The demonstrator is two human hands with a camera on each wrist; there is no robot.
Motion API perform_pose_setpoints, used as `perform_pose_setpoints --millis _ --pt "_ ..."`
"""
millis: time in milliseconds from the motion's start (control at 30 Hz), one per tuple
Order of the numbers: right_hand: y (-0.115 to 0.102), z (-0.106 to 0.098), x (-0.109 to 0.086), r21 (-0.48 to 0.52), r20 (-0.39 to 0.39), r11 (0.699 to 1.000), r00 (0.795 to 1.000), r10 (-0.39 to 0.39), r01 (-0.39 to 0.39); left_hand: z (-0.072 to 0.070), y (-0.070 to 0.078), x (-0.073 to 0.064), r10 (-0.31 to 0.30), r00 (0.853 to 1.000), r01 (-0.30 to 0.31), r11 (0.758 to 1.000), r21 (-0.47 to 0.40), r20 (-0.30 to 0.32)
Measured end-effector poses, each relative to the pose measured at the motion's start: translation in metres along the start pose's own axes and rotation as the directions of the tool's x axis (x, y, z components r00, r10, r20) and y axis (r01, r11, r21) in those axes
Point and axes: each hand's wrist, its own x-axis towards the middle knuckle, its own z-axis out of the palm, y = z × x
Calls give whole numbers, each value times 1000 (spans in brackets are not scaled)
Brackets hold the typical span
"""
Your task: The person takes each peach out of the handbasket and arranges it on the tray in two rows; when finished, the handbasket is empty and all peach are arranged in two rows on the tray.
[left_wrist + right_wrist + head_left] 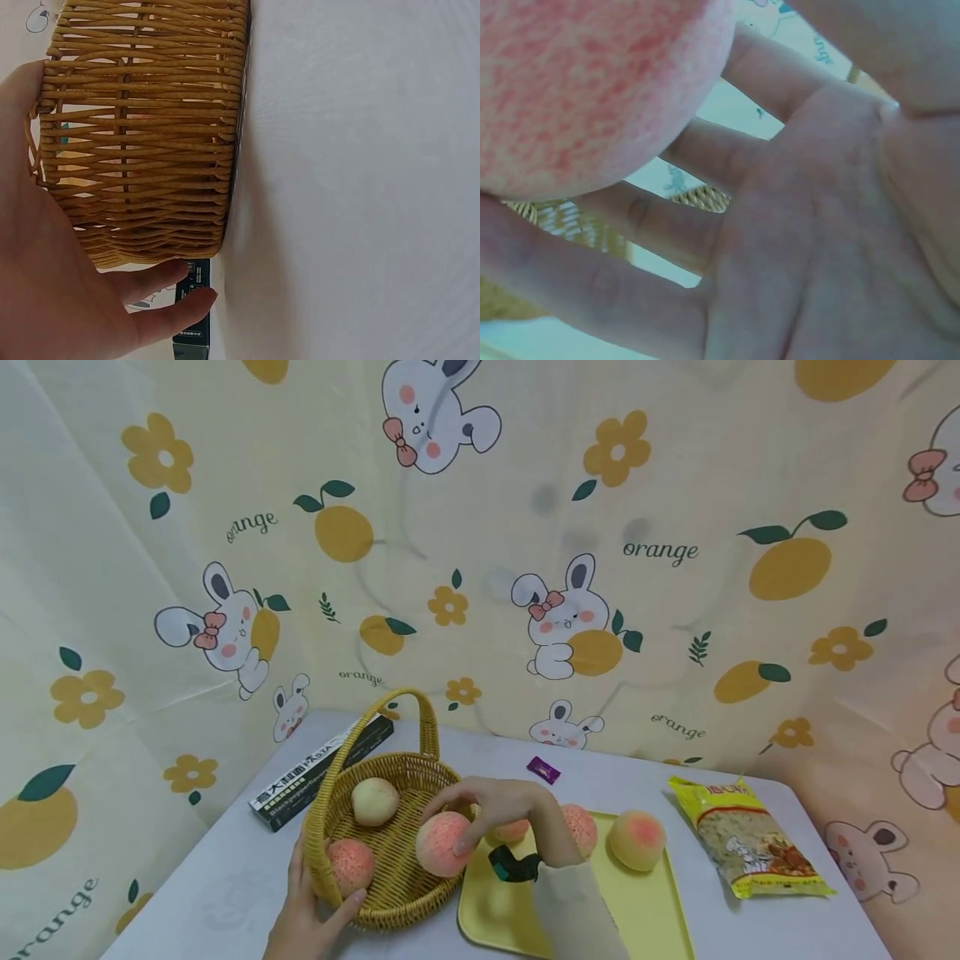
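My right hand (498,806) holds a pink speckled peach (442,844) over the right side of a wicker basket (405,914). In the right wrist view, the fingers (697,150) curve around that peach (592,97). The basket has a tall arched handle and stands on the table. A pale peach (375,802) and a pink peach (350,867) lie inside it. At the basket's near left side, my left hand (307,914) grips the rim, its thumb over the edge and its fingers along the outer wall.
Right of the basket lies a yellow tray (502,914) with several peaches, one of them yellow-pink (637,841), partly behind my right arm. A dark pasta box (292,797) sits behind the basket, a purple wrapped sweet (543,769) farther back, a yellow food bag (750,839) at right.
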Motion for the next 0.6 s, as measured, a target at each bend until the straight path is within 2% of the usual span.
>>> perform_pose_setpoints --millis 267,467,600 --pt "4 2 -30 -36 -107 999 994 -2 -1 2 -1 2 -11 1000 11 1000 5 0" --pt "10 8 -56 20 -155 1000 988 -4 7 3 -2 3 -15 1000 15 1000 4 11" --pt "14 14 -74 22 -198 1000 980 11 -6 1 -2 2 -32 999 32 999 7 23"
